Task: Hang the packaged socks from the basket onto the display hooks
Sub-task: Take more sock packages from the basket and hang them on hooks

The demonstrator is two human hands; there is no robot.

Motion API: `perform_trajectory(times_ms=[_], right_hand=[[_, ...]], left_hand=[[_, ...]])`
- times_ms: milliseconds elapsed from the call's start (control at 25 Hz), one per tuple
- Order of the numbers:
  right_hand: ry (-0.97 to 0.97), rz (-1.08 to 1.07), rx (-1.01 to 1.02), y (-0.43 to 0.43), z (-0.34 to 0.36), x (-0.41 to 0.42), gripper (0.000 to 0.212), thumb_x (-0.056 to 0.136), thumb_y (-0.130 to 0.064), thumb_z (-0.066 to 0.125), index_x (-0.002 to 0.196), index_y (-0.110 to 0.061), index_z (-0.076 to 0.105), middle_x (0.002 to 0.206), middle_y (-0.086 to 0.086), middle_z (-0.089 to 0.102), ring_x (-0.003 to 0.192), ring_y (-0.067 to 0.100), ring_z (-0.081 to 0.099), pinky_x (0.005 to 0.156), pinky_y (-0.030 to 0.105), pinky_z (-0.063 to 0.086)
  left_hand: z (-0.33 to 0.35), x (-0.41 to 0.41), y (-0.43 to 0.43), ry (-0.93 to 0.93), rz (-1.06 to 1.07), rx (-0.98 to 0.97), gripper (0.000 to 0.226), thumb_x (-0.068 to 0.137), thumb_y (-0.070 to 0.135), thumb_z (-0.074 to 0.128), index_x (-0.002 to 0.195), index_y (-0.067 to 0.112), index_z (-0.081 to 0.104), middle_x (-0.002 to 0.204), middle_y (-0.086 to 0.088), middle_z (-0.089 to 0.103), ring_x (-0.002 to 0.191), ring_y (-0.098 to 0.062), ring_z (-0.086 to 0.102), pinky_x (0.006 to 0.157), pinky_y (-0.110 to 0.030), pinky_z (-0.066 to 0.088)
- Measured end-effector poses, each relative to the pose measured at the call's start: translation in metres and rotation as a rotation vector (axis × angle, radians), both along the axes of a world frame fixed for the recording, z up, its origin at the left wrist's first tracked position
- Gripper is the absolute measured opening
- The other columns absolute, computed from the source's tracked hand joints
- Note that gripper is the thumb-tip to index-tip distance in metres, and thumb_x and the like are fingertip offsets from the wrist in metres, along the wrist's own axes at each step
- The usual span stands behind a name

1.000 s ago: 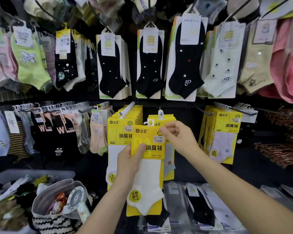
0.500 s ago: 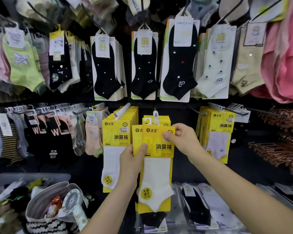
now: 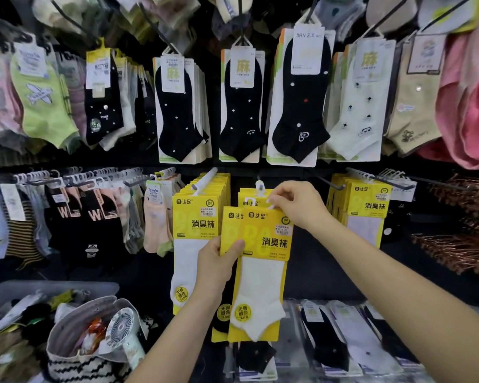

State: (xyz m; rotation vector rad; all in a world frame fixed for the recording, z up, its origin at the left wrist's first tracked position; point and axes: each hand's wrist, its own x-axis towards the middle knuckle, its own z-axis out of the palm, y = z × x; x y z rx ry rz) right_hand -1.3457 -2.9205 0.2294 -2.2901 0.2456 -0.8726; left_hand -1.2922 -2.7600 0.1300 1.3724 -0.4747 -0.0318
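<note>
Sock wall; hands (image 3: 297,205) on yellow pack (image 3: 263,244).

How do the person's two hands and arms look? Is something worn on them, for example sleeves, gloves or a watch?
Both forearms are bare. No sleeves, gloves, watch or rings show on the left hand or the right hand.

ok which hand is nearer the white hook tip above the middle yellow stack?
Right. The right hand pinches the top of the front yellow sock pack, just beside the white hook tip. The left hand grips the packs' left edge, well below it.
</note>
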Motion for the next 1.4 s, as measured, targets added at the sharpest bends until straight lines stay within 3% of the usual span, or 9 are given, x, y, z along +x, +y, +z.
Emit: perform_trajectory(times_ms=[160, 240, 560, 760, 840, 1000, 1200, 1320, 1400], right_hand=[[-0.093, -0.052, 0.094, -0.005, 0.013, 0.018, 0.016, 0.086, -0.019, 0.063, 0.073, -0.026, 0.064, 0.075, -0.011, 0.062, 0.075, 0.004, 0.057, 0.063, 0.017, 0.042], [-0.112, -0.058, 0.119, -0.005, 0.016, 0.025, 0.017, 0.085, -0.020, 0.064, 0.070, -0.028, 0.062, 0.076, -0.009, 0.064, 0.075, 0.005, 0.058, 0.062, 0.017, 0.042], [-0.069, -0.034, 0.071, 0.000, 0.013, 0.039, 0.018, 0.087, -0.021, 0.060, 0.071, -0.025, 0.065, 0.071, -0.015, 0.059, 0.069, 0.003, 0.053, 0.057, 0.018, 0.038], [-0.217, -0.111, -0.082, 0.007, 0.009, 0.019, 0.016, 0.090, -0.024, 0.056, 0.089, -0.020, 0.071, 0.085, -0.015, 0.062, 0.085, 0.007, 0.056, 0.077, 0.027, 0.044], [-0.213, 0.012, -0.122, 0.017, 0.007, 0.008, 0.015, 0.088, -0.030, 0.058, 0.084, -0.022, 0.071, 0.075, -0.020, 0.058, 0.078, 0.002, 0.055, 0.070, 0.023, 0.042], [0.019, 0.143, -0.110, 0.017, 0.001, 0.000, 0.012, 0.086, -0.026, 0.064, 0.076, -0.022, 0.070, 0.071, -0.016, 0.061, 0.071, -0.001, 0.056, 0.064, 0.018, 0.042], [-0.003, 0.040, 0.024, -0.006, 0.008, 0.003, 0.017, 0.085, -0.020, 0.064, 0.069, -0.025, 0.066, 0.067, -0.011, 0.065, 0.071, 0.003, 0.061, 0.065, 0.020, 0.047], [-0.039, -0.021, 0.068, -0.010, 0.021, 0.016, 0.020, 0.084, -0.017, 0.063, 0.066, -0.025, 0.065, 0.068, -0.012, 0.064, 0.074, 0.004, 0.060, 0.061, 0.019, 0.045], [-0.026, -0.027, 0.047, -0.009, 0.025, 0.025, 0.020, 0.084, -0.016, 0.062, 0.066, -0.025, 0.065, 0.070, -0.013, 0.064, 0.074, 0.004, 0.059, 0.059, 0.018, 0.042]], left_hand=[[-0.002, 0.008, 0.021, -0.007, 0.115, -0.044, 0.008, 0.089, 0.020, 0.061, 0.096, 0.019, 0.066, 0.098, -0.002, 0.072, 0.094, -0.021, 0.067, 0.085, -0.040, 0.054], [-0.005, 0.012, 0.037, -0.015, 0.137, -0.052, 0.010, 0.089, 0.019, 0.062, 0.098, 0.019, 0.067, 0.099, -0.002, 0.073, 0.094, -0.021, 0.068, 0.088, -0.046, 0.053], [-0.009, 0.021, 0.067, -0.004, 0.181, -0.046, 0.013, 0.088, 0.018, 0.062, 0.100, 0.018, 0.068, 0.099, -0.003, 0.073, 0.093, -0.020, 0.069, 0.088, -0.045, 0.053], [-0.004, 0.011, 0.046, -0.019, 0.082, -0.035, 0.011, 0.088, 0.018, 0.063, 0.097, 0.019, 0.068, 0.093, 0.002, 0.075, 0.088, -0.015, 0.071, 0.075, -0.029, 0.057], [-0.004, 0.005, 0.033, -0.021, 0.035, -0.021, 0.008, 0.087, 0.018, 0.063, 0.091, 0.022, 0.068, 0.089, 0.006, 0.075, 0.085, -0.012, 0.071, 0.071, -0.025, 0.057], [-0.005, -0.006, 0.007, -0.013, -0.038, 0.056, 0.005, 0.086, 0.019, 0.064, 0.089, 0.023, 0.068, 0.090, 0.001, 0.074, 0.087, -0.016, 0.070, 0.077, -0.033, 0.056], [0.006, -0.007, -0.015, -0.037, -0.033, 0.087, 0.012, 0.090, 0.015, 0.059, 0.092, 0.027, 0.058, 0.100, -0.001, 0.070, 0.091, -0.012, 0.067, 0.081, -0.032, 0.055], [0.012, -0.003, -0.024, -0.074, -0.007, 0.099, 0.022, 0.090, 0.014, 0.057, 0.112, 0.018, 0.055, 0.114, -0.002, 0.064, 0.108, -0.016, 0.060, 0.095, -0.039, 0.049], [0.010, -0.002, -0.025, -0.126, -0.006, 0.135, 0.029, 0.089, 0.015, 0.058, 0.115, 0.029, 0.054, 0.113, 0.007, 0.062, 0.111, -0.009, 0.056, 0.097, -0.036, 0.047]])
